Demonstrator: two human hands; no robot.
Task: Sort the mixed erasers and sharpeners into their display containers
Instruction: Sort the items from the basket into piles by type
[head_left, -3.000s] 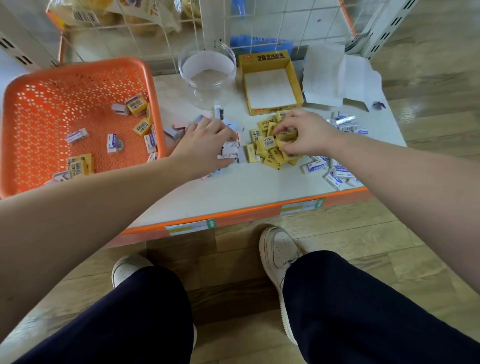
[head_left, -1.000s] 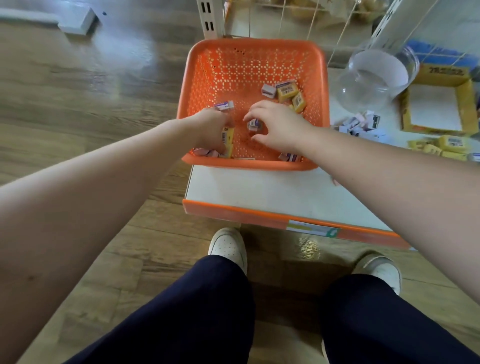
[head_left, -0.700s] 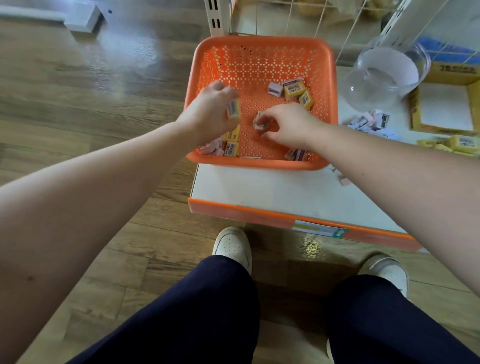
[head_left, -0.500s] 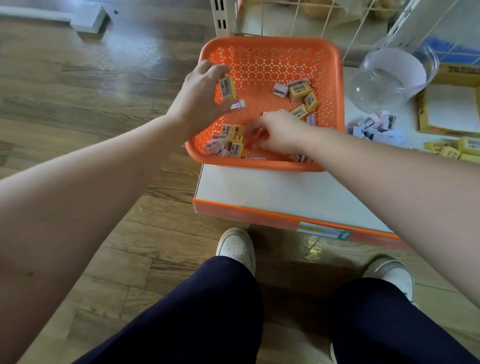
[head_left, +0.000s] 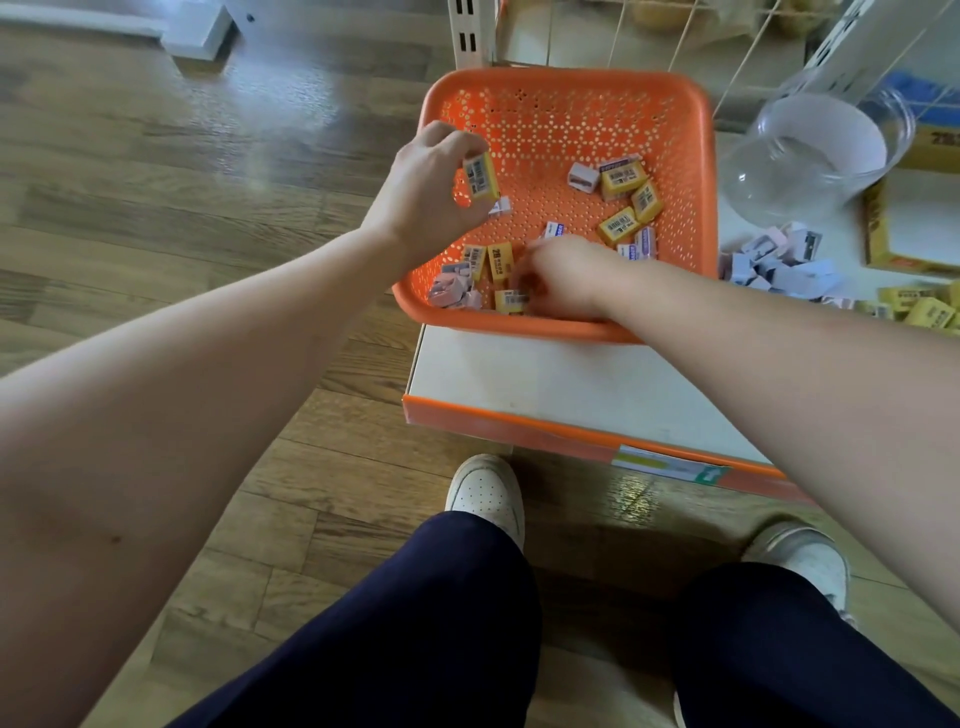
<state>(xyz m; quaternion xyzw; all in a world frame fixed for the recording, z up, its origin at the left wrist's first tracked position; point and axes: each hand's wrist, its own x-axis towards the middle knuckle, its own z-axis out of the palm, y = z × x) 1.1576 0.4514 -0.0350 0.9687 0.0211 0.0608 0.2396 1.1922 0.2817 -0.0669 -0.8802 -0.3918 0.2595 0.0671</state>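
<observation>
Lifted since a second ago, the left hand (head_left: 426, 192) pinches a yellow eraser (head_left: 480, 179) above the left side of the orange basket (head_left: 701, 208), which sits at the tabletop's (head_left: 519, 379) left edge. Low at the basket's front, the right hand (head_left: 563, 280) reaches among loose erasers (head_left: 501, 262); it is blurred and its grip cannot be told.

The orange perforated plastic basket (head_left: 550, 119) in the upper centre carries a regular grid of small holes; inside it, yellow boxed erasers (head_left: 623, 179) bear black barcodes on white labels, among pale pink and lilac sharpeners (head_left: 448, 286). One yellow barcoded eraser (head_left: 480, 179) at the basket's left edge shows the same stripes. The white shelf top (head_left: 519, 379) has an orange front edge, beside brown wood-grain floor planks (head_left: 156, 208).
</observation>
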